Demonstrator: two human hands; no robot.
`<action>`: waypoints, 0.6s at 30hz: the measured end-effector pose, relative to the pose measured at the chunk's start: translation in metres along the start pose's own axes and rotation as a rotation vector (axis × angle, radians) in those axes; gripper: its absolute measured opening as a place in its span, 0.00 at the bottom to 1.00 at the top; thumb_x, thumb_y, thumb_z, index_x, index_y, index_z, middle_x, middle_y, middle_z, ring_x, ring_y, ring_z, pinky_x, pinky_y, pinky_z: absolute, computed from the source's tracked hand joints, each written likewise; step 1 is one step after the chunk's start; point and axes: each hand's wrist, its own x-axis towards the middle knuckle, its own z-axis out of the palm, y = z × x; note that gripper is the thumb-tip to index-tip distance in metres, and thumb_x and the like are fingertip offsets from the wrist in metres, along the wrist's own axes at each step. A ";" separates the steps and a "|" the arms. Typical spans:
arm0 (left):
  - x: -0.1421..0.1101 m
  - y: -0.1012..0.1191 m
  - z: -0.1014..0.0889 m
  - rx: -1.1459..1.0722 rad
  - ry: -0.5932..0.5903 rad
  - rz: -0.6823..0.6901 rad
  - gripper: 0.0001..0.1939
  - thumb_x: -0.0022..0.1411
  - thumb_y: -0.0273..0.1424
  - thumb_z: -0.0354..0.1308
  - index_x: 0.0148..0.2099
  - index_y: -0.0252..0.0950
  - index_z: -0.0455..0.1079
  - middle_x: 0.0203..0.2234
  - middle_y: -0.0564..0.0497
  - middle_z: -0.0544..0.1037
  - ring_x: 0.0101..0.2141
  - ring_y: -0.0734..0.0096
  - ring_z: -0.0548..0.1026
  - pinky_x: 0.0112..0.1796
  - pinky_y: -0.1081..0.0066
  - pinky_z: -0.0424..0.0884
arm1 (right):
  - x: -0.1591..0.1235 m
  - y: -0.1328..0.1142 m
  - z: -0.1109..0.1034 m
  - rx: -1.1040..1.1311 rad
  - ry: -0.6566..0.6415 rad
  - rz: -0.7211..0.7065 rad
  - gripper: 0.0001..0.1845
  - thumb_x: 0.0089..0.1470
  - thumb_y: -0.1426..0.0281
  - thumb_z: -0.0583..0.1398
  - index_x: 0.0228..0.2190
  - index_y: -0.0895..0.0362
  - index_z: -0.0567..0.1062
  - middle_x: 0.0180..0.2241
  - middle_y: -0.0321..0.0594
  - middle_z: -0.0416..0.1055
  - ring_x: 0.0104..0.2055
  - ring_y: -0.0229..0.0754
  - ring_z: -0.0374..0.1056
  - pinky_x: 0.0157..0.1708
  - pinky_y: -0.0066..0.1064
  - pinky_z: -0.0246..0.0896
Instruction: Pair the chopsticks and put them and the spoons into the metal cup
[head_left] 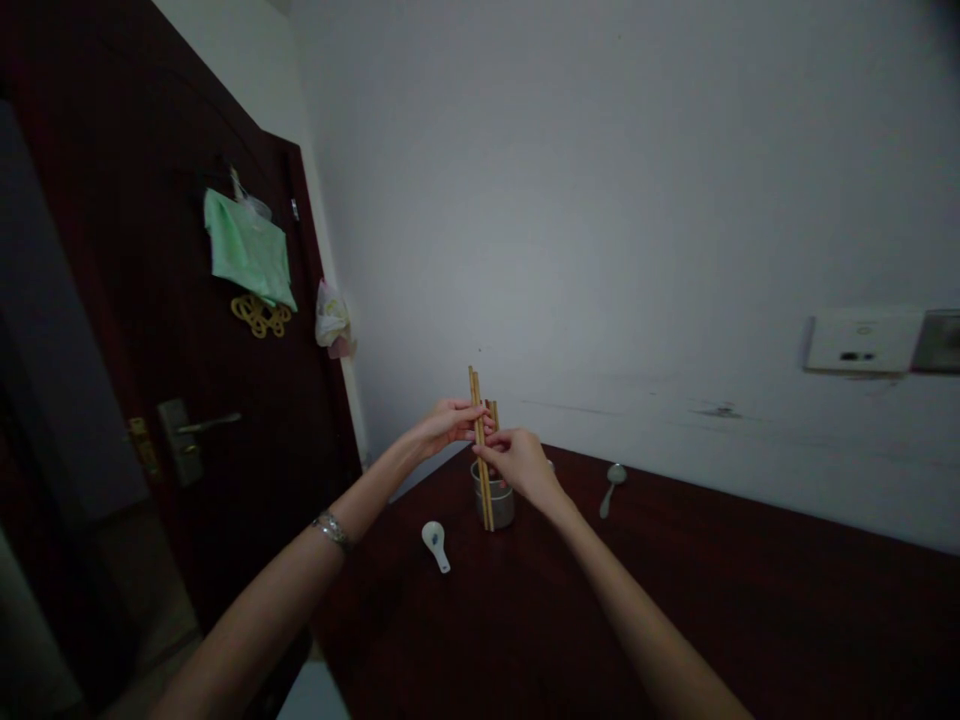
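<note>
A pair of wooden chopsticks (pixel 485 495) stands nearly upright in front of a grey metal cup (pixel 504 508). My left hand (pixel 448 422) grips the chopsticks on their upper part. Lower down, my right hand (pixel 519 460) pinches the same pair between thumb and fingers. More chopsticks (pixel 493 411) show behind my fingers, above the cup; where their lower ends sit is hidden. To the left of the cup lies a white soup spoon (pixel 434 541) with a small blue mark. A metal spoon (pixel 613 486) rests on the table to the right.
The dark red table (pixel 660 590) meets a pale wall (pixel 570 230) with a socket plate (pixel 862 342) at right. On the left is a dark door (pixel 247 420) with a green cloth (pixel 247 245) hanging on it. A plastic bag (pixel 331 318) hangs near the corner.
</note>
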 end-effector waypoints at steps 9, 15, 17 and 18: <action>0.022 -0.032 -0.091 0.075 0.305 -0.054 0.09 0.49 0.30 0.60 0.33 0.31 0.72 0.17 0.53 0.68 0.20 0.80 0.66 0.29 0.73 0.68 | -0.065 0.024 -0.039 -0.019 -0.309 0.235 0.09 0.42 0.65 0.60 0.23 0.58 0.73 0.17 0.36 0.66 0.17 0.34 0.61 0.09 0.22 0.56; 0.047 -0.115 -0.132 0.551 0.347 -0.262 0.12 0.44 0.33 0.62 0.30 0.32 0.68 0.17 0.54 0.68 0.20 0.77 0.67 0.23 0.75 0.65 | -0.139 0.060 -0.073 -0.451 -0.348 0.095 0.08 0.45 0.68 0.57 0.20 0.56 0.75 0.22 0.39 0.69 0.24 0.36 0.65 0.19 0.24 0.57; 0.057 -0.140 -0.130 0.753 0.320 -0.328 0.10 0.45 0.32 0.61 0.30 0.31 0.67 0.16 0.55 0.67 0.20 0.76 0.67 0.22 0.76 0.64 | -0.156 0.072 -0.073 -0.581 -0.372 0.009 0.09 0.47 0.71 0.55 0.21 0.55 0.75 0.26 0.40 0.70 0.26 0.36 0.66 0.22 0.24 0.57; 0.061 -0.151 -0.128 0.809 0.303 -0.349 0.09 0.44 0.31 0.61 0.29 0.31 0.67 0.15 0.56 0.67 0.20 0.76 0.67 0.22 0.76 0.63 | -0.162 0.078 -0.072 -0.641 -0.389 -0.032 0.10 0.48 0.73 0.54 0.22 0.55 0.75 0.27 0.40 0.70 0.26 0.36 0.67 0.21 0.24 0.57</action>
